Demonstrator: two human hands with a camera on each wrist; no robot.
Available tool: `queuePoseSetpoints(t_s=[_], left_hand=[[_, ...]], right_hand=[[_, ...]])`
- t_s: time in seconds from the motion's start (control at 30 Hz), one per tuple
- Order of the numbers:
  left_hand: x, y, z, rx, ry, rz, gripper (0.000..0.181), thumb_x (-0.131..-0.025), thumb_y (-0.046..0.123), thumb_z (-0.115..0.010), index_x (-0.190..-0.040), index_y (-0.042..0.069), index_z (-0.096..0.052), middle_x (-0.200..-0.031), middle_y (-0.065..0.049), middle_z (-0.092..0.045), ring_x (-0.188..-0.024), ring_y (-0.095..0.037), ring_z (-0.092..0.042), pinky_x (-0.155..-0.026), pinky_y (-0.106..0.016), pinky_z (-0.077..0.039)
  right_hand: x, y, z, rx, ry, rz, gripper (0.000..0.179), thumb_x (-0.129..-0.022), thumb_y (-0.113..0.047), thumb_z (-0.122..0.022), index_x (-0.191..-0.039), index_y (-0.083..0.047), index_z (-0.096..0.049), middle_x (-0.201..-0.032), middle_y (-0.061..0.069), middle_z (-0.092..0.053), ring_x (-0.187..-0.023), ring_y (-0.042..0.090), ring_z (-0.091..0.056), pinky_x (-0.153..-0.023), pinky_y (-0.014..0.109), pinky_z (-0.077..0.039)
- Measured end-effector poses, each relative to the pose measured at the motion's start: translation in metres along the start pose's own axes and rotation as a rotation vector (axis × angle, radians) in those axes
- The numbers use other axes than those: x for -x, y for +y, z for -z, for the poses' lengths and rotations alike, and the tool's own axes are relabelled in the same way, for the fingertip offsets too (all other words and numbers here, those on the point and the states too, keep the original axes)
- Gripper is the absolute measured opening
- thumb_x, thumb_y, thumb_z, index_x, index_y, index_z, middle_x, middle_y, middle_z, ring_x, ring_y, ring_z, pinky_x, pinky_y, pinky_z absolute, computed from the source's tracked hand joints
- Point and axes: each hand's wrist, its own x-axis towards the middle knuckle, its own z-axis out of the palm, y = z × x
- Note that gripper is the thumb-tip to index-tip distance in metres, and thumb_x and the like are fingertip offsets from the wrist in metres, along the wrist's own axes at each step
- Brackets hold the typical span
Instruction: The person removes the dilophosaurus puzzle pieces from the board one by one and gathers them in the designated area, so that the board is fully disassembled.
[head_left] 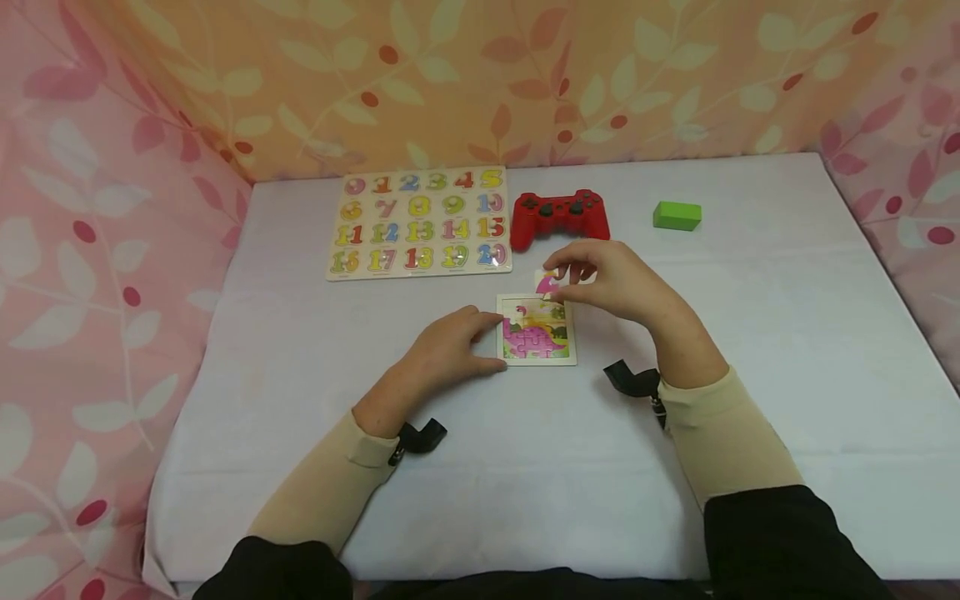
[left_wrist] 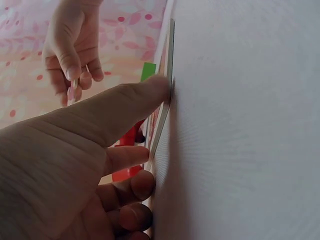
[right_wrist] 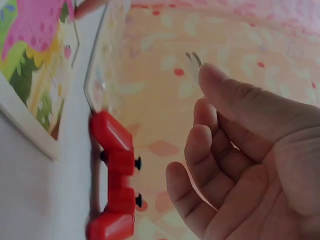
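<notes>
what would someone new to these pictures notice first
Likely the bright red game controller on the white-covered table, just right of the number puzzle board. Next, probably the pink dinosaur jigsaw near the table's middle: the left hand touches its left edge, while the right hand pinches a puzzle piece near its far edge.

Head view: high, facing forward and down over white-clothed table (head_left: pixel 480 467); left-wrist view: low, close to left hand (left_wrist: pixel 75 145), turned sideways; right-wrist view: close to right hand (right_wrist: pixel 260 170), facing orange leaf-print cloth (right_wrist: pixel 155 120); red game controller (head_left: pixel 561 215) common to all (part-hidden at left wrist).
</notes>
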Motion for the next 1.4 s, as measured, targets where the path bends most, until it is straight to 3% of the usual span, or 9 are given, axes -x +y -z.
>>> queuePoseSetpoints(t_s=[0.2,0.4,0.57,1.0,1.4], left_hand=[[0.001,0.001,-0.002,-0.021,-0.007,-0.002,0.076,-0.084,0.046,-0.084,-0.147,0.013,-0.057,-0.107,0.001,-0.058,-0.091,-0.016,-0.052,-0.075,-0.031,-0.047],[0.002,0.001,-0.004,-0.022,0.014,0.003,0.073,-0.084,0.045,-0.084,-0.145,0.015,-0.059,-0.103,0.002,-0.057,-0.089,-0.016,-0.052,-0.074,-0.031,-0.046],[0.002,0.000,-0.004,-0.017,0.022,0.003,0.073,-0.084,0.045,-0.084,-0.146,0.014,-0.059,-0.105,0.002,-0.057,-0.090,-0.016,-0.051,-0.074,-0.031,-0.046],[0.001,-0.001,-0.005,-0.021,0.027,0.004,0.073,-0.084,0.045,-0.084,-0.146,0.015,-0.059,-0.105,0.001,-0.057,-0.090,-0.016,-0.051,-0.075,-0.031,-0.046],[0.001,-0.001,-0.004,-0.030,0.022,0.000,0.072,-0.086,0.046,-0.082,-0.147,0.016,-0.058,-0.108,0.002,-0.058,-0.092,-0.015,-0.052,-0.076,-0.031,-0.047]], right_hand=[[0.008,0.008,0.018,-0.011,0.008,-0.037,0.035,-0.085,-0.016,-0.086,-0.118,-0.012,-0.074,-0.100,0.008,-0.064,-0.096,0.023,-0.056,-0.083,0.040,-0.047],[0.017,0.017,0.034,-0.009,-0.002,-0.058,0.033,-0.085,-0.016,-0.086,-0.115,-0.011,-0.074,-0.100,0.009,-0.063,-0.092,0.023,-0.056,-0.083,0.032,-0.046],[0.019,0.026,0.040,-0.007,-0.024,-0.114,0.032,-0.084,-0.015,-0.086,-0.113,-0.011,-0.074,-0.092,0.010,-0.057,-0.088,0.024,-0.052,-0.074,0.028,-0.043],[0.002,0.065,0.024,-0.005,-0.148,-0.241,0.032,-0.088,-0.015,-0.082,-0.117,-0.006,-0.071,-0.092,0.009,-0.058,-0.089,0.025,-0.051,-0.076,0.034,-0.041],[-0.004,0.073,0.008,0.008,-0.204,-0.238,0.024,-0.089,-0.009,-0.077,-0.111,-0.004,-0.073,-0.087,0.008,-0.057,-0.088,0.024,-0.050,-0.078,0.037,-0.039]])
